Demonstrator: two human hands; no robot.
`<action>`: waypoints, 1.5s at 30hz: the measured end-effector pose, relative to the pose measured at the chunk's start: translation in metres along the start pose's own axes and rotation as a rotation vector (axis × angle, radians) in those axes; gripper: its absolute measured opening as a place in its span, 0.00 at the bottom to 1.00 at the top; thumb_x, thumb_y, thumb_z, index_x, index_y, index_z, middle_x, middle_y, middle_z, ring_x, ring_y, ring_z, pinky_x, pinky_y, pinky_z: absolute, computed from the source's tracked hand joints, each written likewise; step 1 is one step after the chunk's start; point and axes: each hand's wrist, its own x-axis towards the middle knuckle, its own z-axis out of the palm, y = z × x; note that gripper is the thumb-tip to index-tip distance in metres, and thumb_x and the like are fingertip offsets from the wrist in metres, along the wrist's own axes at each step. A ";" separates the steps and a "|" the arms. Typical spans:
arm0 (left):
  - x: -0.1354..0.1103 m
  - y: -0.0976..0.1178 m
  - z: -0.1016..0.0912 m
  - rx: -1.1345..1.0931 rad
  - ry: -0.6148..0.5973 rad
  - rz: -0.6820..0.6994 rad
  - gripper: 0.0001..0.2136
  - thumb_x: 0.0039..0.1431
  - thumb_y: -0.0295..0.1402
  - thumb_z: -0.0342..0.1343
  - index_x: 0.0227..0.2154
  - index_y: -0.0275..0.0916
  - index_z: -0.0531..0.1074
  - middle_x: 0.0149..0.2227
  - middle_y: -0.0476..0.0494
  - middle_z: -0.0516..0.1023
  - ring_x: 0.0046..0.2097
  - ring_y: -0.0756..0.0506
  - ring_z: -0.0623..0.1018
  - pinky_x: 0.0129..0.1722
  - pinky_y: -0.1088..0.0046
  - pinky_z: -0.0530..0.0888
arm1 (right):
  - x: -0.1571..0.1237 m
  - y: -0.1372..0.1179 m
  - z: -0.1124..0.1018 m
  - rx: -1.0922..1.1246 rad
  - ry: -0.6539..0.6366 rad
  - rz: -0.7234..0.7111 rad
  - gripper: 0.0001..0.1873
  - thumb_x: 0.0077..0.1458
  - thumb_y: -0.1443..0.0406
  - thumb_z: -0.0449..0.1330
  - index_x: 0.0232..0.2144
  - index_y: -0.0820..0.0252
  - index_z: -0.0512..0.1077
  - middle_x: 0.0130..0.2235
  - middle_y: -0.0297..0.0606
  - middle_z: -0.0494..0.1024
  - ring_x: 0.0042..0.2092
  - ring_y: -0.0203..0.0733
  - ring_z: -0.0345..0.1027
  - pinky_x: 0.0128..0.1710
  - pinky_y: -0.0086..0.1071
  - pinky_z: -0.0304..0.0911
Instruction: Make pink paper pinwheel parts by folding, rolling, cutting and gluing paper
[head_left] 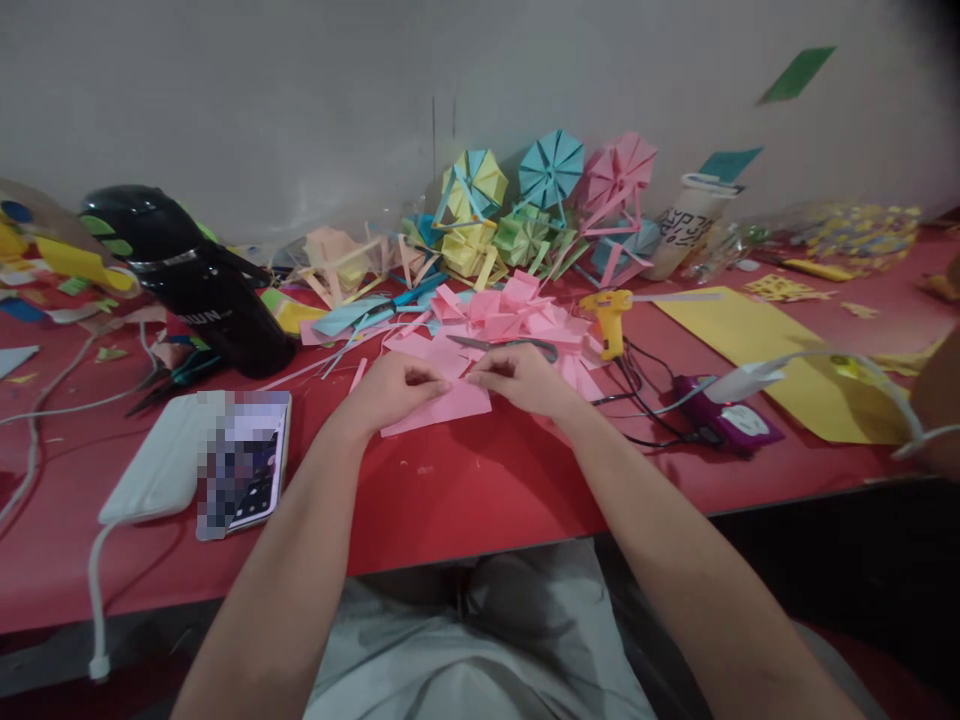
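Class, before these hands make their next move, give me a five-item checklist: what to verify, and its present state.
1. Bare left hand and bare right hand both at the flat pink paper sheet: ok, fingertips at it.
2. Paper firmly pinched: cannot tell, too small to see.
3. Yellow plastic glue gun apart from the sheet: ok, it lies beyond the right hand.
4. Glue gun cool: cannot tell from a picture.
5. Loose folded pink paper pieces well away from the hands: not ok, they are heaped just beyond them.
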 end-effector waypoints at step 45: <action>0.001 0.000 0.002 0.021 0.049 -0.002 0.10 0.52 0.40 0.63 0.29 0.38 0.82 0.31 0.44 0.84 0.35 0.44 0.79 0.36 0.70 0.72 | 0.001 -0.001 0.003 -0.071 -0.045 -0.081 0.11 0.55 0.61 0.59 0.30 0.61 0.79 0.33 0.40 0.83 0.35 0.40 0.73 0.38 0.33 0.65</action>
